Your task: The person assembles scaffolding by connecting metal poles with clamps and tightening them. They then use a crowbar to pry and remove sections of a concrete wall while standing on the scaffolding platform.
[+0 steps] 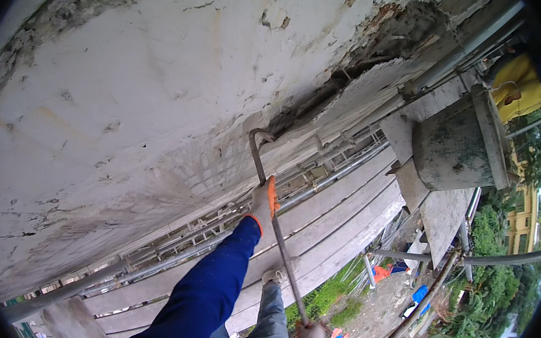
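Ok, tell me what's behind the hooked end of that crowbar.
The crowbar hook sits at a dark broken gap in the white concrete wall. Inside the gap is shadow; its depth is hidden.

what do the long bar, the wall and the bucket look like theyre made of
Long bar: seems steel, dark and dull, thin and rigid, with a hooked end at the wall.
Wall: looks like whitish plaster or render over masonry, chipped and cracked, rougher brownish material exposed at the gap.
Bucket: probably metal or plastic, grey and crusted with dried mortar, so hard to tell.
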{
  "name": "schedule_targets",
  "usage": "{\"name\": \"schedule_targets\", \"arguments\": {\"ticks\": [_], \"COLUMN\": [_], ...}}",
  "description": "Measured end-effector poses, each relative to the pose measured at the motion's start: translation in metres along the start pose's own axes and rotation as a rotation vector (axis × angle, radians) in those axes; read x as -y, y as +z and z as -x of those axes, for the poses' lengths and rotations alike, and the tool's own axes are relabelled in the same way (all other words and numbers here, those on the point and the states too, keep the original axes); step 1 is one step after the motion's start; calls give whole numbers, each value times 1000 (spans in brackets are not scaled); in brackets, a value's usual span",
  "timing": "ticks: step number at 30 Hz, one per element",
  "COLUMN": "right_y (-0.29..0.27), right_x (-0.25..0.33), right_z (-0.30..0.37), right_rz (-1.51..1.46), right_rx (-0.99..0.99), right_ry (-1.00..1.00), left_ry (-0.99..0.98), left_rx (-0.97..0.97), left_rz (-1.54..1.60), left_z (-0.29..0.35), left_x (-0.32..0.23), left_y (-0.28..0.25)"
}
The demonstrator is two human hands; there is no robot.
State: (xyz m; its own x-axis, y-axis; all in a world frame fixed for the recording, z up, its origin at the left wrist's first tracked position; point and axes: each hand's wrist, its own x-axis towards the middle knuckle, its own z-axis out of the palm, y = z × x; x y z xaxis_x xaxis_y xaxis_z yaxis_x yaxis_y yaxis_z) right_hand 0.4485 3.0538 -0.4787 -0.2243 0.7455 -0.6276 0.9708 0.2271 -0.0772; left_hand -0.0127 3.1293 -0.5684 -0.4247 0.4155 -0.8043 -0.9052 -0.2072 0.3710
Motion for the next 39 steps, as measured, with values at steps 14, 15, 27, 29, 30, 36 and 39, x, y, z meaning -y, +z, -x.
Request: {"name": "schedule_targets", "arguments": {"ticks": [14, 15, 27, 29, 30, 36, 39], "right_y": [-49, -37, 34, 29, 23, -17, -23], "right_x": [136, 159, 431, 456, 463, 494, 508], "right_z": [-166, -164, -81, -60, -53, -63, -78], "right_rz": [410, 430, 416, 421, 420, 627, 687], "right_rx": [402, 394, 186, 134, 95, 109, 107], "right_ry": [-1037, -1095, -1837, -1883, -1899, -1880, -1838], "left_ry": [382, 613, 969, 1026, 1071, 1027, 1031], "left_rx": [-179, -107, -324, -250, -237, -238, -250], "left_rz": [692, 524, 585, 489, 507, 697, 670], "left_z": [170, 196, 491, 501, 500, 459, 439], "left_x": [128, 112, -2, -8, -11, -10, -11], "left_y": [-164, -190, -445, -454, -458, -474, -461]}}
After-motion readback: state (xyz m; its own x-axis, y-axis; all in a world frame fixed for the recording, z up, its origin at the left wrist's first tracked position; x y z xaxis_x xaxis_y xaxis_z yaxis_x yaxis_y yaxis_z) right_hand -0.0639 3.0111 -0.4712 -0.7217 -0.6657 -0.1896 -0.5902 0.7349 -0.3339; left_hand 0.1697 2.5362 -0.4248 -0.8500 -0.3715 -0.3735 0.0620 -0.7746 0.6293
